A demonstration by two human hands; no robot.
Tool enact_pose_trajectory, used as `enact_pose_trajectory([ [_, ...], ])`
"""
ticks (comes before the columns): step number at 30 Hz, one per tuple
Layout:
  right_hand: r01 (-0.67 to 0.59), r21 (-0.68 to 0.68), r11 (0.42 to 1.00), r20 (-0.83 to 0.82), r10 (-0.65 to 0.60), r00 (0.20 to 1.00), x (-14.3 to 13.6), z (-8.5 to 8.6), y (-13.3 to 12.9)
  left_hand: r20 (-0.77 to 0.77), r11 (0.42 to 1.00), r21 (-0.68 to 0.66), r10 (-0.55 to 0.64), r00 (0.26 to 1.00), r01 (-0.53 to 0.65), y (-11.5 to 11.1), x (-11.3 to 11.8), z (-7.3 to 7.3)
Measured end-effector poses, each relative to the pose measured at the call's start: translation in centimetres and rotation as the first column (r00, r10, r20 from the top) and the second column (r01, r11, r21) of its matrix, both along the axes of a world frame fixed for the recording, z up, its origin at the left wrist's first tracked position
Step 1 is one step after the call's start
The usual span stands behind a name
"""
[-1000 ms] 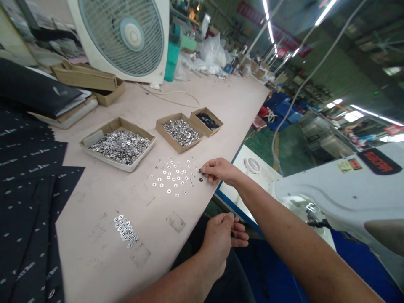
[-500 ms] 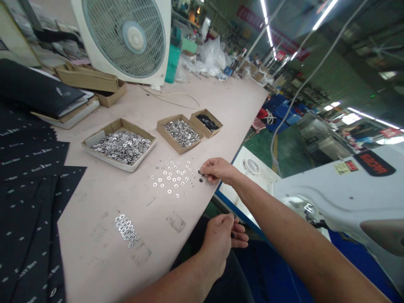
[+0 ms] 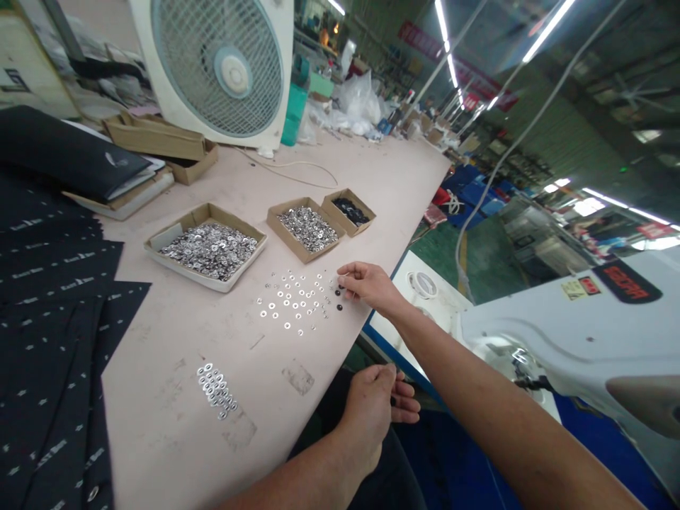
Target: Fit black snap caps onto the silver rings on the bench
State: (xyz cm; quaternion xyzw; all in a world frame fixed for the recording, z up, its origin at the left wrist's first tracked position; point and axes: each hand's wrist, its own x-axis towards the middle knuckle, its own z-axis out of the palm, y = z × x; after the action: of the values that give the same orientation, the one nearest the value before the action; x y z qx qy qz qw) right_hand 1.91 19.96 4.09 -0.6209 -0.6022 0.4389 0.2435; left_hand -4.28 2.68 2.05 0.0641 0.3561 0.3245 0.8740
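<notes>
At the table's right edge, my right hand [image 3: 366, 285] reaches down with thumb and fingers pinched at a small black snap piece. Two more black pieces [image 3: 339, 307] lie just below its fingertips. Many silver rings [image 3: 287, 303] are spread to its left. Lower down, my left hand [image 3: 372, 402] is held off the table edge, palm partly up, thumb against the index finger, with dark pieces showing between its curled fingers. A group of silver rings [image 3: 217, 391] lies close together on the lower left of the table.
Open boxes hold silver parts [image 3: 211, 249], more silver parts [image 3: 308, 228] and black parts [image 3: 351, 211]. Behind are a fan [image 3: 234, 71] and a dark folder [image 3: 69, 152]. Dark printed fabric [image 3: 47, 397] lies left; a white machine [image 3: 563, 319] stands right.
One more black piece shows on the table below my right fingertips, and that hand has shifted slightly up. My left hand has hardly moved. The view has tilted slightly.
</notes>
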Motion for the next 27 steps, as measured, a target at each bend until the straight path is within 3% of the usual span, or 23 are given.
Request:
enact_pose_trajectory([
  [3,-0.088,0.176,0.98,0.071,0.076,0.995,-0.3,-1.3,0.1,0.009,1.0,0.003,0.001,1.0,-0.001,0.0,0.0,0.1],
  [6,-0.113,0.263,0.958,0.118,0.084,0.989,-0.5,-2.1,0.2,0.012,1.0,-0.005,-0.004,1.0,0.004,0.1,0.1,0.0],
  [16,-0.052,0.238,0.97,0.176,0.009,0.984,-0.9,-2.8,0.5,0.014,1.0,0.012,-0.004,1.0,0.004,0.0,0.2,-0.2],
  [27,-0.078,0.291,0.954,0.328,-0.023,0.944,-1.4,-1.6,-0.1,0.022,1.0,0.026,0.001,1.0,-0.002,-0.2,0.2,-0.5],
])
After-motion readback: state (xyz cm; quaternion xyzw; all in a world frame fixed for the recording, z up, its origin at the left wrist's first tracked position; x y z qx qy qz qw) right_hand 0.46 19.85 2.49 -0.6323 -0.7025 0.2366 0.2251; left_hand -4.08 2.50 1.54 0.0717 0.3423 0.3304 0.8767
